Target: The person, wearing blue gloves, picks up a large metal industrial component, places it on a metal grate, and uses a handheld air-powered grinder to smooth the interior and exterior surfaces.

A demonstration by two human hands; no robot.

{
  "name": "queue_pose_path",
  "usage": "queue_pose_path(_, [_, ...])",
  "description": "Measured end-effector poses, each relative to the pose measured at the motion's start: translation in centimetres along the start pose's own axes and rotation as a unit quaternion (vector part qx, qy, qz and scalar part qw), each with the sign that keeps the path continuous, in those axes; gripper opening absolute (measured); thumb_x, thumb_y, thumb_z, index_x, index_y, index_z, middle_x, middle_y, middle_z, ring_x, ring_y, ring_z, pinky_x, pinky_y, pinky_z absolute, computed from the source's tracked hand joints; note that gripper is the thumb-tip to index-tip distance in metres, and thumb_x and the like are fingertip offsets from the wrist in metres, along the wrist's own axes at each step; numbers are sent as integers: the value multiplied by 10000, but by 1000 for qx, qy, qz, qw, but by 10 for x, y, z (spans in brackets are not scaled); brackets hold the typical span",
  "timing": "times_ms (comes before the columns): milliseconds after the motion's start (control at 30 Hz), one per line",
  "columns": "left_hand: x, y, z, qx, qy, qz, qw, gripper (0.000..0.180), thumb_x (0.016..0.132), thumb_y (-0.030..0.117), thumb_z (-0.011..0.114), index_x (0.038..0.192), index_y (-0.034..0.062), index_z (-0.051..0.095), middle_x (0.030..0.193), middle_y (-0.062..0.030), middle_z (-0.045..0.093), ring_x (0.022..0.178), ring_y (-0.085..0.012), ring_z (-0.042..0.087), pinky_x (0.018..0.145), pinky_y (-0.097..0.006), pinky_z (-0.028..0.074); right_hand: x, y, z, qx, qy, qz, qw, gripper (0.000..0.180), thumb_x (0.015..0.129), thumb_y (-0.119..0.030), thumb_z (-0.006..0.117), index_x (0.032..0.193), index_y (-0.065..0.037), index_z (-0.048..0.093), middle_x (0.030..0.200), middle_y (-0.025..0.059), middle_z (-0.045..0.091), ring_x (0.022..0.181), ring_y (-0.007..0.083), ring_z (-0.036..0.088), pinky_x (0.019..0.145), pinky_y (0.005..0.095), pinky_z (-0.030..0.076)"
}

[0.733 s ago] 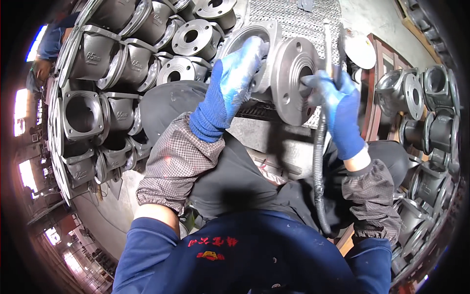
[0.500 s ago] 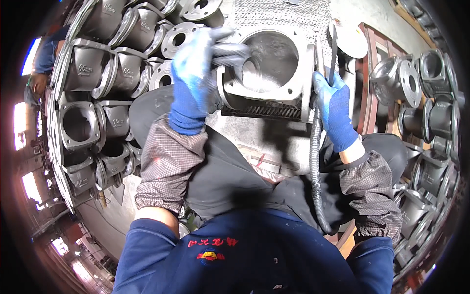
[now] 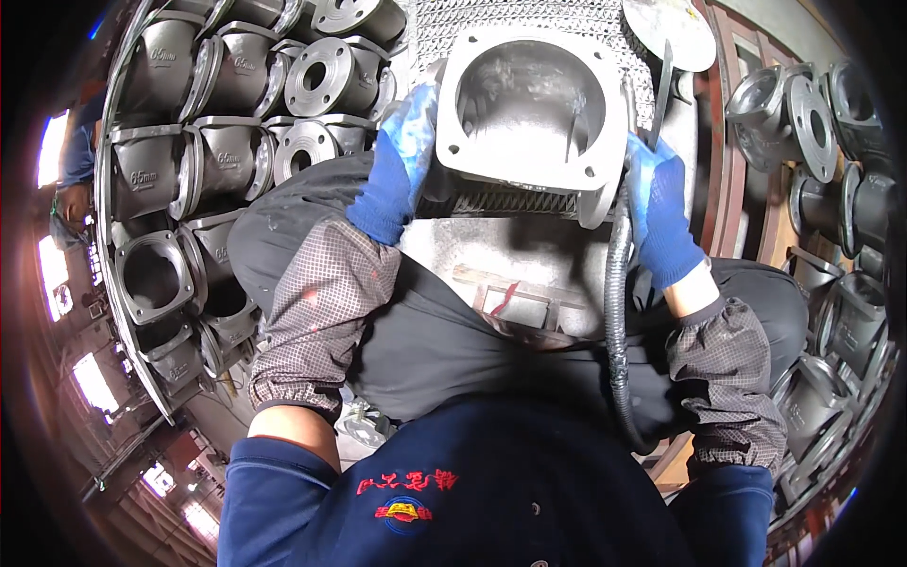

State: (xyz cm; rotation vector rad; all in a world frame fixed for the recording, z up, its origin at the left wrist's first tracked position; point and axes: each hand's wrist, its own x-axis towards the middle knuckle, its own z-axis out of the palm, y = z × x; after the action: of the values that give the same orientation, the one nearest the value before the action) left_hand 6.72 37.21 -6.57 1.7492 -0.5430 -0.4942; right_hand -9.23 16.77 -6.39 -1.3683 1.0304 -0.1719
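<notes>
- Since half a second ago, the casting [image 3: 529,123] has tipped further, so its square flange and hollow mouth now face the camera more squarely, and both hands have shifted along its sides.
- Left hand [image 3: 397,165], in a blue glove, has its fingers curled around the casting's left edge, gripping it.
- Right hand [image 3: 661,213], also gloved, presses the right edge while closed on a thin tool [image 3: 659,94] with a ribbed hose [image 3: 616,312] trailing down.
- Between the two hands, the casting sits over a mesh table [image 3: 529,24], above the person's lap; both hands are equally near.
- Stacked grey castings [image 3: 236,142] crowd the left.
</notes>
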Motion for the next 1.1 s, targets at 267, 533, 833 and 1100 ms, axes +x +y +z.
queue_pose_path(267, [31,-6,-12,95,-31,29,995,458,958,353,378,1288,38,418,1204,-102,520,1074,-159,527,904,-283,450,17,-17,6,28,-14,1,1000,303,889,-166,495,1030,87,581,836,104,630,729,125,588,667,256,475])
queue_pose_path(533, [40,12,-4,-182,-6,-118,976,432,947,320,392,1270,36,440,1220,-90,509,1116,-170,494,972,-299,391,30,-36,8,-33,-49,-3,998,267,896,-120,450,1061,41,584,839,80,613,751,99,585,658,237,476])
queue_pose_path(833, [17,-2,-21,226,-43,204,952,647,738,40,630,1314,-38,344,1243,-216,493,1109,-297,537,940,-350,424,18,-26,19,29,-4,24,999,316,944,-180,399,1078,52,565,858,88,617,744,111,586,678,238,478])
queue_pose_path(1100, [-16,62,-29,19,38,46,998,495,864,174,602,1240,-105,442,1144,-112,564,981,-116,540,873,-229,428,-4,-12,36,109,-64,29,992,299,931,-205,430,1055,24,577,792,62,601,660,113,562,608,256,468])
